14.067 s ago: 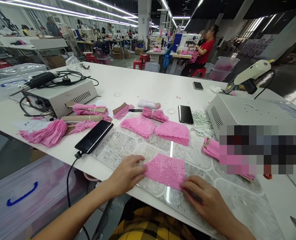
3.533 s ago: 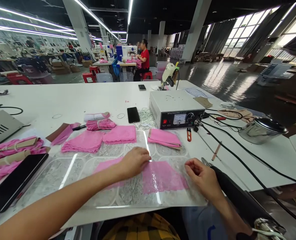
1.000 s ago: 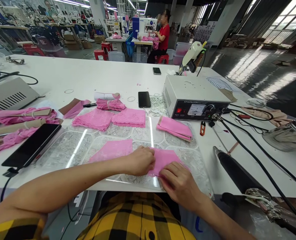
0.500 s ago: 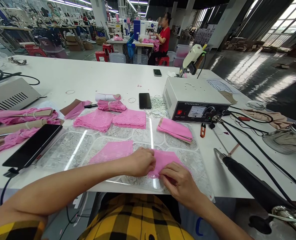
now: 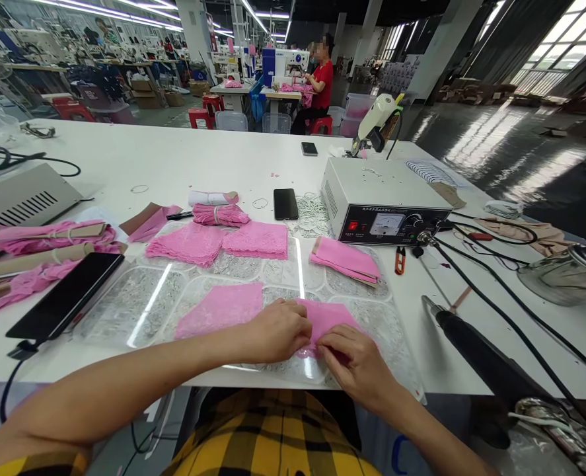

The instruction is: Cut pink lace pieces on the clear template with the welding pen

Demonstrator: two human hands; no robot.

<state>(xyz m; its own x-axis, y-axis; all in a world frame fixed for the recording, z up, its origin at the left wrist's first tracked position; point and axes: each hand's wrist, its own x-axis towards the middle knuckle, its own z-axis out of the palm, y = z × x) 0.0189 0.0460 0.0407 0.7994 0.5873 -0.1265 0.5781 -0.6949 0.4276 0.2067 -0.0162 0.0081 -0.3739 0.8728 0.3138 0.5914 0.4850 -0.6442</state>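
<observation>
A pink lace piece [image 5: 329,315] lies on the clear plastic sheet [image 5: 139,311] at the table's near edge. My left hand [image 5: 277,329] rests on its left edge with the fingers curled and pinching the lace. Touching it from the right, my right hand [image 5: 355,360] pinches the lace's near edge. A second pink lace piece [image 5: 220,309] lies flat just left of my left hand. Two stacks of pink lace [image 5: 220,240] sit further back on the sheet.
A white control box [image 5: 382,201] stands at the right, with a black hand tool [image 5: 476,357] and cables near it. Two black phones [image 5: 65,295] [image 5: 285,203], a folded pink stack [image 5: 346,259], orange snips [image 5: 399,260] and bundled pink lace [image 5: 39,254] lie around. A person in red sits far back.
Both hands stayed on the right lace piece; over the last second my right hand's fingers drew closer to my left hand, gathering the lace's near edge. The view shifted slightly.
</observation>
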